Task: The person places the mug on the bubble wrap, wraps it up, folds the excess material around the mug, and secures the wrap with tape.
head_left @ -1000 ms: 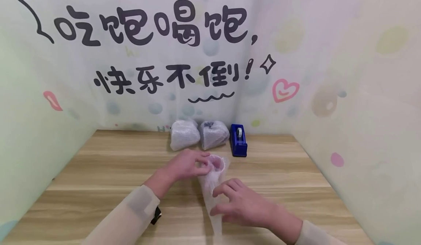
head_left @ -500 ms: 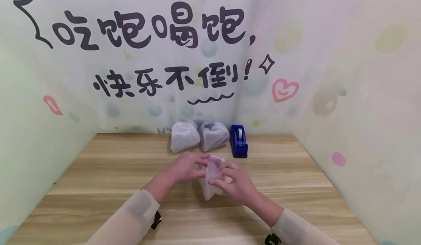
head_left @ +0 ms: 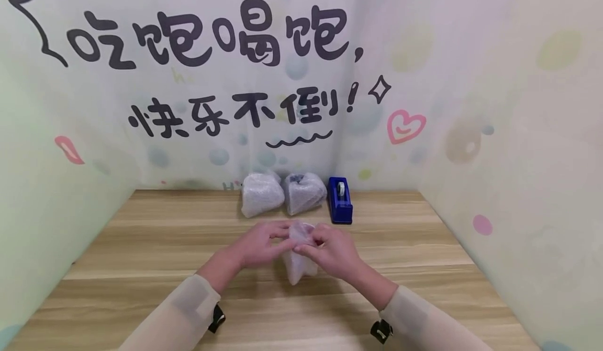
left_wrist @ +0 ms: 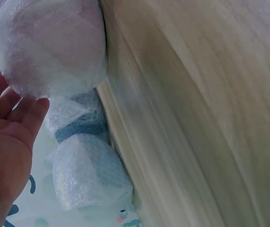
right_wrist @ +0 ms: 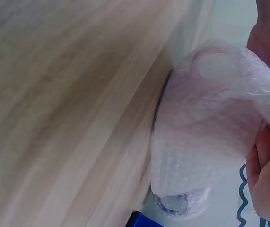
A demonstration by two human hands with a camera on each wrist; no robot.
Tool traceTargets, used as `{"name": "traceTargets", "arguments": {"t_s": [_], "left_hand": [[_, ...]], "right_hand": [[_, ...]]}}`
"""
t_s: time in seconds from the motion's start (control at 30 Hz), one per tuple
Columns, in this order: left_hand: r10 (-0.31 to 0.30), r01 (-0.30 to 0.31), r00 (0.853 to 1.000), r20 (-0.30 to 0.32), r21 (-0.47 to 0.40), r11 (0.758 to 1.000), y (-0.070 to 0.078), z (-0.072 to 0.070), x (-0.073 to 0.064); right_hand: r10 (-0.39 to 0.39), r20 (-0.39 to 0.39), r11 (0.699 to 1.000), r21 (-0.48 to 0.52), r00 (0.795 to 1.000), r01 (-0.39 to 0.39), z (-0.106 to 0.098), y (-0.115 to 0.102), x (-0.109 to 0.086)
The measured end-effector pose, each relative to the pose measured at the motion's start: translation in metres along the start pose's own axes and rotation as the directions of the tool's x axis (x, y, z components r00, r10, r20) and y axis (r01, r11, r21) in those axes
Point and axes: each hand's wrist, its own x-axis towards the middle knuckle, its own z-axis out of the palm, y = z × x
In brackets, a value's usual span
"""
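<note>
A pinkish mug [head_left: 300, 267] stands on the table in bubble wrap, between both hands. Through the plastic in the right wrist view, a loop like a handle [right_wrist: 215, 64] shows. My left hand [head_left: 261, 244] holds the left side of its top, thumb on the wrap; in the left wrist view, its fingertips [left_wrist: 39, 106] touch the wrapped side. With thumb and fingers, my right hand [head_left: 336, 251] pinches a flap of bubble wrap [head_left: 301, 231] folded over the mug's mouth. Parts of the rim are hidden under flap and fingers.
Two bubble-wrapped bundles, one left [head_left: 262, 194] and one right [head_left: 305, 193], sit at the table's back edge. Beside them stands a blue tape dispenser [head_left: 340, 200] with a roll in it. A printed wall [head_left: 212, 168] rises right behind the table [head_left: 155, 246].
My right hand has come from apart to the mug's top, bringing the long tail of wrap up and over its mouth. The left hand has stayed by the rim.
</note>
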Motion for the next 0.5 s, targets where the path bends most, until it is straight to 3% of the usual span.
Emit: {"name": "traceTargets", "arguments": {"t_s": [0.1, 0.2, 0.27, 0.37, 0.5], "left_hand": [[-0.024, 0.024, 1.000, -0.011, -0.004, 1.000, 0.002, 0.001, 0.001], [-0.061, 0.061, 0.998, -0.016, 0.016, 0.998, 0.004, 0.002, 0.002], [-0.083, 0.084, 0.996, -0.023, 0.037, 0.996, 0.006, 0.003, 0.004], [-0.119, 0.120, 0.992, -0.039, 0.033, 0.992, 0.009, 0.005, 0.006], [-0.164, 0.164, 0.984, -0.073, -0.014, 0.986, 0.013, 0.007, 0.007]], "right_hand": [[-0.008, 0.026, 1.000, 0.002, 1.000, 0.008, 0.000, -0.004, 0.000], [-0.083, -0.026, 0.988, -0.133, 0.996, 0.078, 0.003, -0.010, -0.006], [-0.146, -0.107, 0.957, -0.269, 0.983, 0.113, 0.004, -0.013, -0.012], [-0.278, -0.177, 0.887, -0.425, 0.944, 0.182, -0.001, -0.013, -0.019], [-0.415, -0.059, 0.808, -0.483, 0.908, 0.338, -0.011, -0.006, -0.020]]}}
